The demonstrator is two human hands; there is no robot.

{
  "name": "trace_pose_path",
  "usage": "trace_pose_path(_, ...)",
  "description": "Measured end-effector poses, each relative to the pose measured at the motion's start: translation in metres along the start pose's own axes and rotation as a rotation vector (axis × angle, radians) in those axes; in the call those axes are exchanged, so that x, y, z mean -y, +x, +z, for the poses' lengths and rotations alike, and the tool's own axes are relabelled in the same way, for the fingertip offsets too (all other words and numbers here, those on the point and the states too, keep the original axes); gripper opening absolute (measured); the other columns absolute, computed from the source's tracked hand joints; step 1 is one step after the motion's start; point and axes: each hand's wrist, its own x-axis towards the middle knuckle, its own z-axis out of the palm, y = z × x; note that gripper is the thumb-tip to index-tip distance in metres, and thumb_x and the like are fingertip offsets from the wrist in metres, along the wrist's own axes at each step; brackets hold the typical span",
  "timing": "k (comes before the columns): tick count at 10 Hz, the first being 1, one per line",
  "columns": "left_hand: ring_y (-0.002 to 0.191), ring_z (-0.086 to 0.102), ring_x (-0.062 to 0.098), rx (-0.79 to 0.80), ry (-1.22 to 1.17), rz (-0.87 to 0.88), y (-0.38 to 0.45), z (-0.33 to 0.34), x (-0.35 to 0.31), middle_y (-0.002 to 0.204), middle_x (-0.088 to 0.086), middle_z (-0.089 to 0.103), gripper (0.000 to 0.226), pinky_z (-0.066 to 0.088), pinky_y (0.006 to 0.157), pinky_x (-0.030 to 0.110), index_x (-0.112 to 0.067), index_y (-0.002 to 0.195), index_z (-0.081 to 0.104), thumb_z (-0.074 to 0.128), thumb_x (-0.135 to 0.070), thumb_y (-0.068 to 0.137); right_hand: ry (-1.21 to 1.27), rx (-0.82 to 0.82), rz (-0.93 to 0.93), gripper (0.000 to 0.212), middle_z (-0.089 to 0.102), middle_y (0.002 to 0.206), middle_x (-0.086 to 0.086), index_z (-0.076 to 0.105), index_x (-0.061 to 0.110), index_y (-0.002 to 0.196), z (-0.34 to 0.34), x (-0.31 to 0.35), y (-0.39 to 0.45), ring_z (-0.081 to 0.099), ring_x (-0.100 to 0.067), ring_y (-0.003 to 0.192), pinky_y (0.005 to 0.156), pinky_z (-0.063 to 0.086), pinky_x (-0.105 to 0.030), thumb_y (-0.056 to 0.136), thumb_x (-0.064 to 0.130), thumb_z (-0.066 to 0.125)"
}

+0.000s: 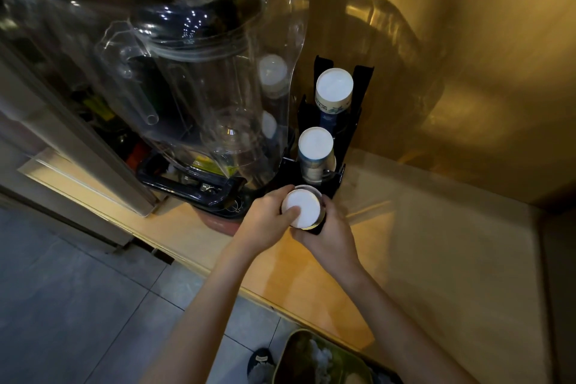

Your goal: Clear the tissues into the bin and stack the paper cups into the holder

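Note:
A black cup holder (361, 84) stands in the counter's back corner. It holds two stacks of upside-down paper cups: a tall far stack (334, 87) and a nearer one (315, 146). At the holder's front slot both my hands grip a third upside-down paper cup (307, 207). My left hand (265, 218) presses on its white bottom from the left, and my right hand (327, 227) wraps its side from the right. At the bottom edge sits a green bin (288, 352) with white tissues (321, 355) inside.
A large clear water jug (187, 72) on a dark dispenser base (187, 184) stands just left of the holder. The wooden counter (436, 259) spreads to the right, walled at the back and right. Grey floor tiles (78, 305) lie at lower left.

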Motion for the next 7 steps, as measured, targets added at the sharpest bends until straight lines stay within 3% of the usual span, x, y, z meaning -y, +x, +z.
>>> trace_pose_path(2, 0.114, 0.057, 0.03, -0.11, 0.235, 0.018, 0.008, 0.013, 0.004, 0.123, 0.012, 0.063, 0.044, 0.047, 0.086, 0.038, -0.015, 0.13, 0.048, 0.054, -0.014, 0.086, 0.055, 0.011, -0.013, 0.071, 0.055, 0.127, 0.007, 0.04, 0.03, 0.131, -0.004, -0.003, -0.003, 0.051, -0.012, 0.116, 0.092, 0.05, -0.037, 0.068, 0.038, 0.072)
trace_pose_path(4, 0.109, 0.058, 0.034, -0.231, 0.355, -0.04, 0.014, 0.026, 0.002, 0.118, 0.013, 0.065, 0.042, 0.046, 0.079, 0.04, -0.017, 0.13, 0.045, 0.05, -0.02, 0.089, 0.117, 0.036, -0.002, 0.065, 0.055, 0.121, 0.01, 0.038, 0.024, 0.135, -0.016, 0.002, 0.0, 0.052, -0.01, 0.111, 0.09, 0.05, -0.032, 0.078, 0.03, 0.068)
trace_pose_path(5, 0.11, 0.057, 0.035, -0.237, 0.365, -0.05, 0.016, 0.028, 0.002, 0.118, 0.014, 0.064, 0.04, 0.046, 0.082, 0.042, -0.016, 0.129, 0.046, 0.049, -0.021, 0.089, 0.2, 0.087, 0.034, 0.058, 0.05, 0.112, 0.013, 0.038, 0.02, 0.134, -0.025, 0.006, -0.001, 0.05, -0.003, 0.102, 0.078, 0.046, -0.011, 0.082, 0.024, 0.065)
trace_pose_path(6, 0.112, 0.055, 0.035, -0.228, 0.386, -0.049, 0.015, 0.026, 0.0, 0.12, 0.013, 0.062, 0.04, 0.045, 0.087, 0.045, -0.014, 0.126, 0.047, 0.051, -0.024, 0.088, 0.296, 0.112, 0.112, 0.045, 0.057, 0.114, 0.003, 0.048, 0.015, 0.126, -0.038, 0.01, 0.0, 0.054, -0.011, 0.107, 0.078, 0.043, -0.013, 0.084, 0.019, 0.063)
trace_pose_path(7, 0.107, 0.056, 0.035, -0.23, 0.393, -0.033, 0.017, 0.022, -0.003, 0.115, 0.014, 0.061, 0.036, 0.045, 0.082, 0.042, -0.012, 0.118, 0.052, 0.053, -0.029, 0.086, 0.528, -0.011, 0.211, 0.029, 0.065, 0.098, -0.005, 0.06, 0.008, 0.113, -0.062, 0.016, 0.001, 0.061, -0.017, 0.093, 0.076, 0.046, -0.022, 0.085, 0.012, 0.06)
